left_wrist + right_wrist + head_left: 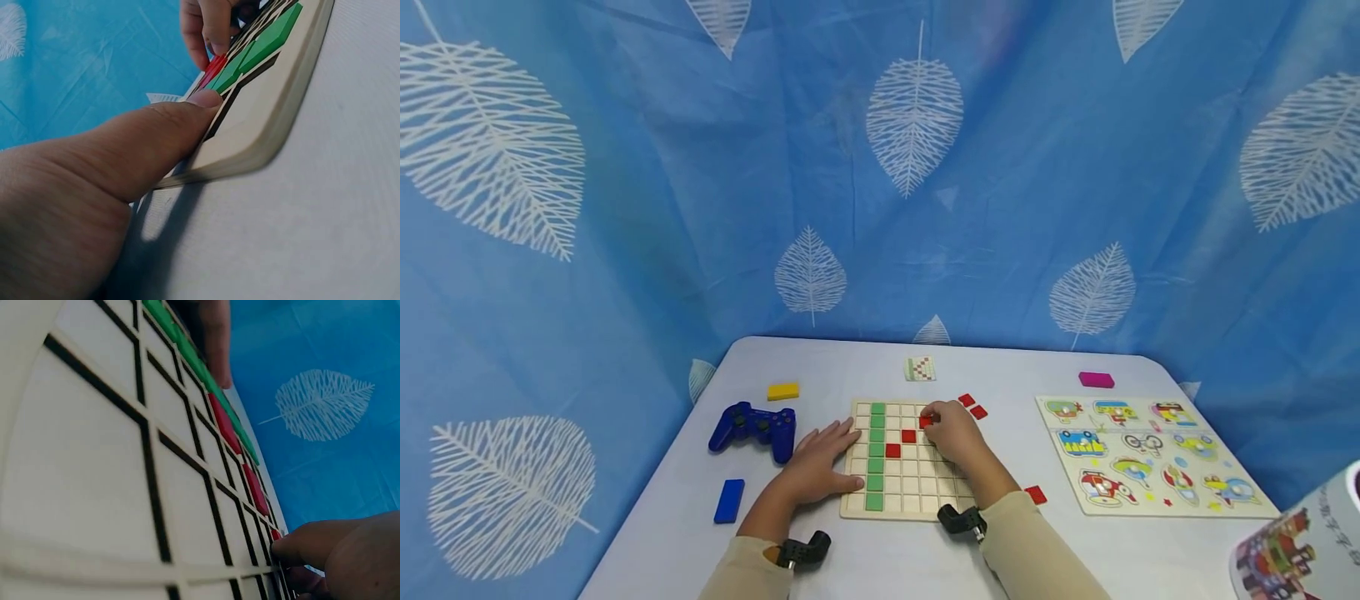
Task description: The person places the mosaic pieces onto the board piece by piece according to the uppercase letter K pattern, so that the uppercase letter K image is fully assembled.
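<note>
A square wooden grid board lies on the table, with a column of green tiles near its left side. Two red tiles sit in its cells on a rising diagonal. Farther up that diagonal, my right hand pinches another red tile at the board's upper right; its fingertips partly cover the tile. My left hand rests at the board's left edge, fingers spread. In the left wrist view, the left thumb presses on the board's rim.
Loose red tiles lie right of the board, and a small pattern card behind it. At left are a blue game controller, a yellow block and a blue block. A picture puzzle, magenta block and printed container stand right.
</note>
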{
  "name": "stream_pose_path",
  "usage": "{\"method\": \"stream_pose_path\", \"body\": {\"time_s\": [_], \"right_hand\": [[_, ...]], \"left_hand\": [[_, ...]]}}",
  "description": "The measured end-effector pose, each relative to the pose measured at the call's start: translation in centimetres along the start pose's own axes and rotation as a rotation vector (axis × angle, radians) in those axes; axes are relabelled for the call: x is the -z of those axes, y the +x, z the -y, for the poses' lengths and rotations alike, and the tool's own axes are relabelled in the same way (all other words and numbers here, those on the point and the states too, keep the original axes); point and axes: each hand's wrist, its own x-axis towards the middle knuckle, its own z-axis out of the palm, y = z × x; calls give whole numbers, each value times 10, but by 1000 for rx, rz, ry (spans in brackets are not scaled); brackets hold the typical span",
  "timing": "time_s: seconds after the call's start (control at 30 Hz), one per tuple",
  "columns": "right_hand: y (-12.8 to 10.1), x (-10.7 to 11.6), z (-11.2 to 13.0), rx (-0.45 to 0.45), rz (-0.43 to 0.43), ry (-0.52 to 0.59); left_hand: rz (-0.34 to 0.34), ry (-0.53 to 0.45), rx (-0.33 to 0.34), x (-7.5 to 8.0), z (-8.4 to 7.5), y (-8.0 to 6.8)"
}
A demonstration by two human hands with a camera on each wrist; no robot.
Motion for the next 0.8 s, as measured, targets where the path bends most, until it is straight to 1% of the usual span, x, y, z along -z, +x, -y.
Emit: {"method": "stream_pose_path", "body": {"time_s": [0.1,0.17,0.3,0.4,0.5,0.6,0.7,0.8], "right_hand": [[0,-6,0,-14,1,-42],[0,-8,0,-13,-2,-44],[-1,-5,0,-9,0,-13],[0,6,-4,-12,-24,31],[3,22,-18,-48,-84,81],[8,35,-39,-123,-148,69],[13,43,-55,-185,-146,32],[17,46,-61,-197,-113,25]], "left_hand": [[7,-2,1,-2,1,0],[11,3,4,-3,1,-1],[3,9,1,-1,0,1],[3,12,-2,0,-3,3],[4,7,0,-1,-3,3],[7,9,4,-2,-2,1],[4,6,4,-1,-1,1],[-3,1,4,1,-1,0]]}}
